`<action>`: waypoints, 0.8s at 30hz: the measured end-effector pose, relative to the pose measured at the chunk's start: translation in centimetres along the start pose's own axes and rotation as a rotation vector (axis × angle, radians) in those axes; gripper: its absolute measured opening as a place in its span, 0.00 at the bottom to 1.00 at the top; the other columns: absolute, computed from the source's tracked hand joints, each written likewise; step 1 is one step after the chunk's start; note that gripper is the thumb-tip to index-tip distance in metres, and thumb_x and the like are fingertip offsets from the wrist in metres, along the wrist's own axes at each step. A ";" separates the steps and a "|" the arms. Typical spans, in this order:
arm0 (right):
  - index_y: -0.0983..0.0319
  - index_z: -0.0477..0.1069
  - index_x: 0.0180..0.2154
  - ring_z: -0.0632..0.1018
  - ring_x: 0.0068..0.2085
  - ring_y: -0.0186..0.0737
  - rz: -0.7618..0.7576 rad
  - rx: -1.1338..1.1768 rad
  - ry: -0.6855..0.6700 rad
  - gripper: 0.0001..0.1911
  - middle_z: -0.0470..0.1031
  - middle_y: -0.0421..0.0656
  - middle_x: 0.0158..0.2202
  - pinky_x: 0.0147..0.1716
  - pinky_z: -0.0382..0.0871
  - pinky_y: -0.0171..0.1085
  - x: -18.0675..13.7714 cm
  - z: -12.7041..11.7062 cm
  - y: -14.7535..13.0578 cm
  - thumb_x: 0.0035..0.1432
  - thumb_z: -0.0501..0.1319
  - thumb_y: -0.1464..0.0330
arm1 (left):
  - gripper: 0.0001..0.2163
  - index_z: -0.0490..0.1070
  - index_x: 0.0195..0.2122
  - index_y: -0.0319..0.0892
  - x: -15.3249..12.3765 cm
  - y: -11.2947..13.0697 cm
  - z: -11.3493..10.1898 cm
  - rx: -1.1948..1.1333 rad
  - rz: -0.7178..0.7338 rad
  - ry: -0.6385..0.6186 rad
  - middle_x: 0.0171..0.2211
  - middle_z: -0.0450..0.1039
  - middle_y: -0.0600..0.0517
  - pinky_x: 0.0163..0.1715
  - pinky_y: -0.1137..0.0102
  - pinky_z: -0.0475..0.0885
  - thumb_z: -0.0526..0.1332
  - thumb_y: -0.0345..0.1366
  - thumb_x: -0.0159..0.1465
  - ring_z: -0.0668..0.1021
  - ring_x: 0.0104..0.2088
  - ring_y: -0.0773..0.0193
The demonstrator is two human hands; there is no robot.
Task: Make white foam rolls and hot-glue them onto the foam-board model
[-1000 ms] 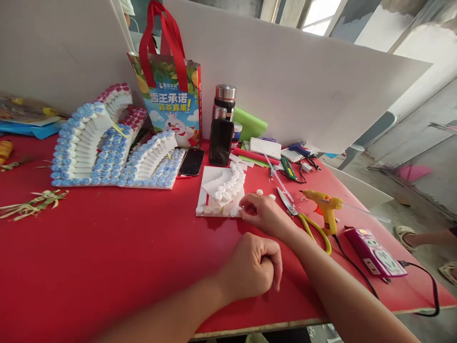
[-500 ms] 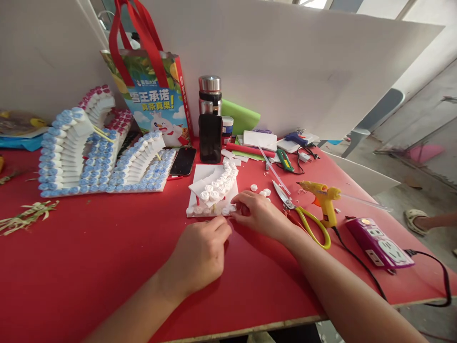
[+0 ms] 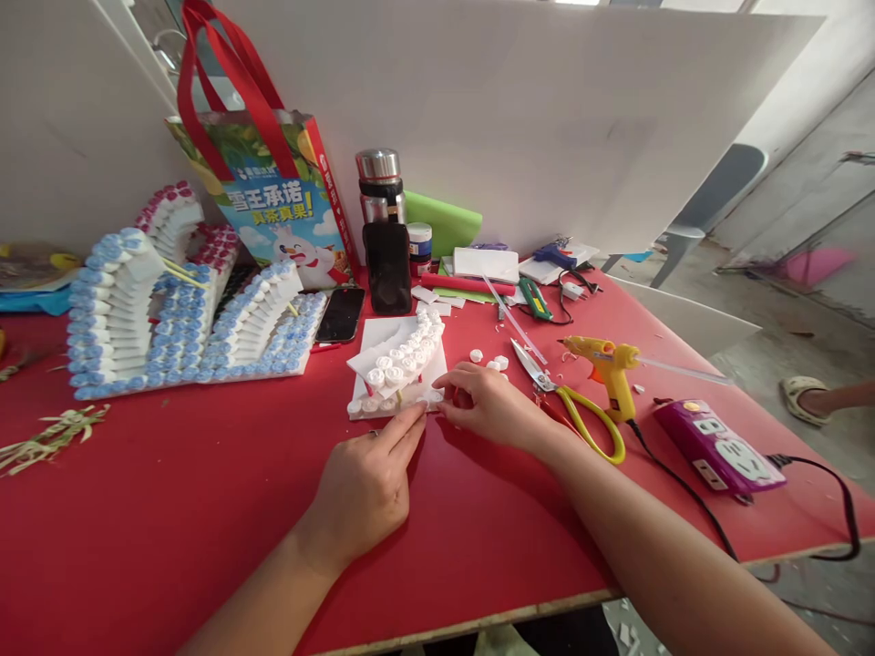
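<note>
A small white foam model (image 3: pixel 398 360) with rows of little white rolls stands on a white base on the red table (image 3: pixel 170 510). My left hand (image 3: pixel 365 487) stretches its fingers to the model's front edge and touches it. My right hand (image 3: pixel 482 401) is curled at the model's front right corner, fingertips pinching something small and white that I cannot make out. A few loose white rolls (image 3: pixel 488 360) lie just beyond my right hand.
Scissors with yellow handles (image 3: pixel 574 405), a yellow glue gun (image 3: pixel 608 369) and a purple power strip (image 3: pixel 717 451) lie to the right. A larger blue and pink foam model (image 3: pixel 178 310), phone (image 3: pixel 340 314), bag (image 3: pixel 270 196) and flask (image 3: pixel 383 228) stand behind. White boards wall the back.
My left hand went from a fist near the table's front edge forward to the white model and opened its fingers onto its front edge. My right hand stayed at the corner.
</note>
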State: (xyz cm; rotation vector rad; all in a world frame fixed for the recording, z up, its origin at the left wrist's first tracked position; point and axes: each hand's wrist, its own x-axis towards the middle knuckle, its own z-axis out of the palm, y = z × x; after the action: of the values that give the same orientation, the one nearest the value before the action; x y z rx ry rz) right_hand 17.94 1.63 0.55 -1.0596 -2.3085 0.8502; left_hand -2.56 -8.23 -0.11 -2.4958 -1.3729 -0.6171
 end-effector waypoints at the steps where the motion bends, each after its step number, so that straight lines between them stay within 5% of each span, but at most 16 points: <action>1: 0.63 0.76 0.43 0.73 0.33 0.35 -0.003 0.001 0.002 0.10 0.73 0.43 0.36 0.34 0.67 0.35 0.0 0.1 0.0 0.59 0.64 0.69 | 0.28 0.72 0.56 0.34 0.0 0.0 0.1 0.000 -0.011 -0.009 0.60 0.71 0.43 0.23 0.68 0.74 0.51 0.21 0.54 0.81 0.27 0.64; 24: 0.63 0.74 0.36 0.71 0.31 0.33 -0.028 0.011 0.012 0.03 0.72 0.41 0.34 0.31 0.64 0.33 0.0 0.5 0.0 0.58 0.62 0.74 | 0.29 0.70 0.59 0.38 0.1 -0.2 0.3 -0.101 -0.107 -0.042 0.61 0.71 0.46 0.32 0.69 0.78 0.51 0.20 0.55 0.83 0.40 0.59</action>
State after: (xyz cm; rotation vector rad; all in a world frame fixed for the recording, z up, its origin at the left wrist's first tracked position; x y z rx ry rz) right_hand 17.62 1.48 0.22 -1.0231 -2.3005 0.8426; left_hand -2.60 -7.97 -0.33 -2.5401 -1.5354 -0.6752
